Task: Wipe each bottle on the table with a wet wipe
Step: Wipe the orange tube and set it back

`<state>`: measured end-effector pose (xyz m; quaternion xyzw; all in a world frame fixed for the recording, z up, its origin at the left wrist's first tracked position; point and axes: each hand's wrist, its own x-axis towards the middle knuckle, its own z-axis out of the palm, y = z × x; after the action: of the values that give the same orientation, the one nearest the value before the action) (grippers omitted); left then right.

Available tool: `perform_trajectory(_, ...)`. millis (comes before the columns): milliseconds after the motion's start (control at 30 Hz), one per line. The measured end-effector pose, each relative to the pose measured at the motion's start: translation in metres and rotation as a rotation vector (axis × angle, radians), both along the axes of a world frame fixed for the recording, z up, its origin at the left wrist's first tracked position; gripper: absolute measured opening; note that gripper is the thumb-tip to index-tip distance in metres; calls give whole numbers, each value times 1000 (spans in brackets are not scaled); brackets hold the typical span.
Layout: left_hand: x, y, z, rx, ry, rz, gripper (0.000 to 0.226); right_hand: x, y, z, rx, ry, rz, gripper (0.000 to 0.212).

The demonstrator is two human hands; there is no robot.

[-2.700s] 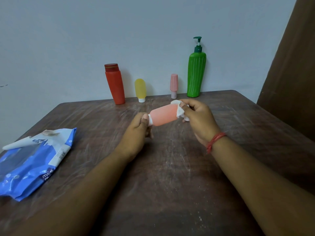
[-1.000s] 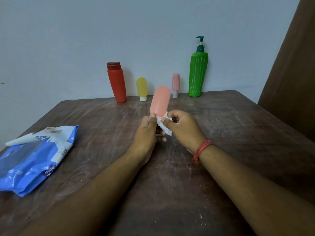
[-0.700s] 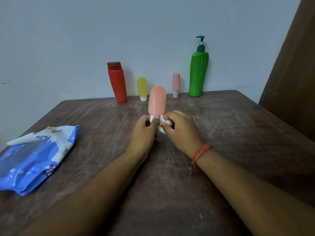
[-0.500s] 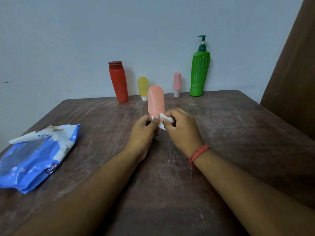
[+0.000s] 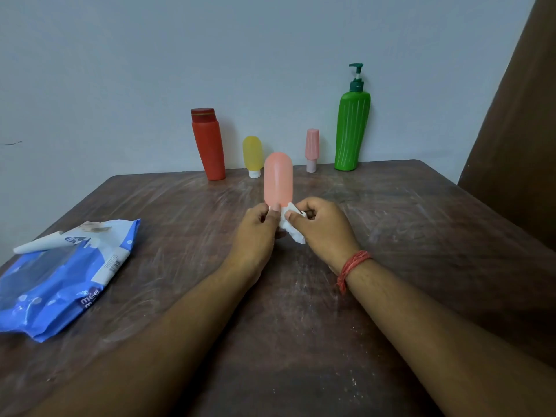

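salmon-pink rounded plastic bottle (image 5: 278, 182), white crumpled wet wipe (image 5: 291, 228), ribbed green pump bottle (image 5: 352, 133), red tapered bottle (image 5: 209, 145), yellow squeeze tube (image 5: 252, 153), blue-and-white wipes pack (image 5: 60, 275), streaky brown tabletop (image 5: 421, 236).

Dim, even indoor light, soft shadows, sharp focus, wide-angle bending at edges.

plain room: worn table (image 5: 421, 236), bare wall (image 5: 120, 70)

Red thread band (image 5: 352, 266) on one wrist; brown curtain (image 5: 517, 121) at right.
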<state>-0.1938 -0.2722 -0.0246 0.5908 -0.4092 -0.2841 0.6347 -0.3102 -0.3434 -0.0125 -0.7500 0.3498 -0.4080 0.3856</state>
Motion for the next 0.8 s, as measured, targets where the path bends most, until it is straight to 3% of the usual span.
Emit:
perform_trajectory(200, 5, -2, -4, -10, -100, 93, 17, -1, 0, 1, -115, 49, -30, 11)
perform_trajectory(500, 19, -2, -1, 42, -377, 160, 27, -2, -4, -1, -105, 34, 25, 12)
perform_trajectory(800, 16, -1, 4, 43, -405, 157, 30, -4, -9, 0, -135, 7, 31, 12)
